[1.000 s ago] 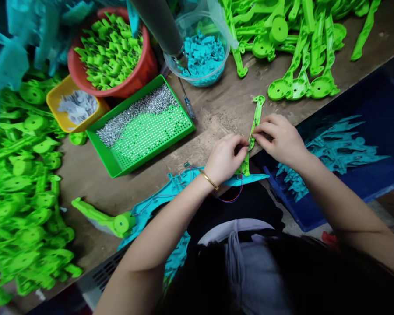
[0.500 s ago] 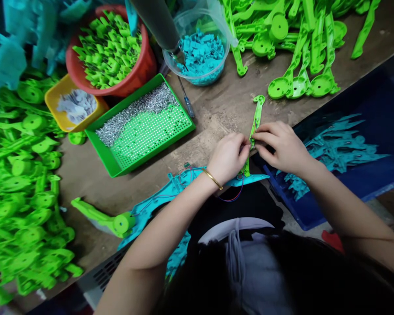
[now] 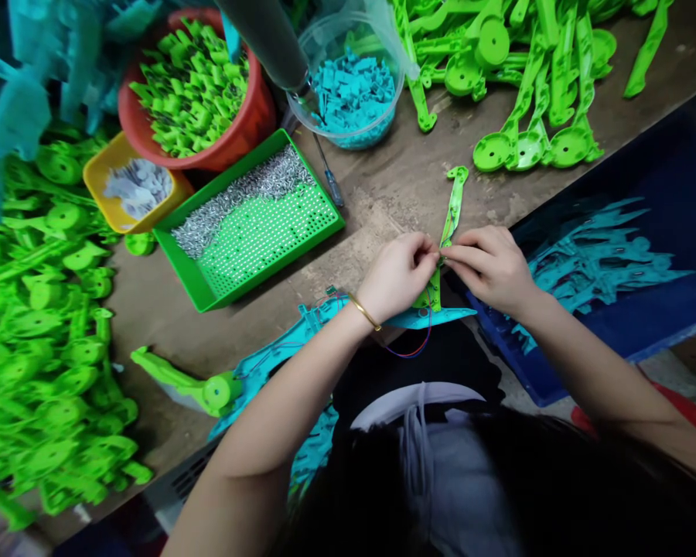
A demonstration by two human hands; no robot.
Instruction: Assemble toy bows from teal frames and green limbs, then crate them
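Note:
My left hand (image 3: 399, 275), with a gold bangle at the wrist, and my right hand (image 3: 490, 267) meet at the middle of a long thin green plastic part (image 3: 453, 207) lying on the wooden table (image 3: 394, 186). Both hands pinch it with closed fingertips. Thin red and blue wires (image 3: 421, 340) hang from under my left hand. A teal plastic shell (image 3: 278, 356) lies beneath my left forearm at the table's near edge.
A green perforated tray (image 3: 255, 232) holds small metal screws. Behind it stand a red bowl (image 3: 249, 124) of green pieces, a yellow box (image 3: 101, 174), a clear tub (image 3: 353, 97) of teal pieces and a screwdriver (image 3: 329, 176). Green parts (image 3: 40, 325) pile left and far right; a blue bin (image 3: 643, 255) holds teal shells.
Both hands have kept their pinch on the green part while my right hand's fingers slid slightly down along it toward me. Nothing else has moved.

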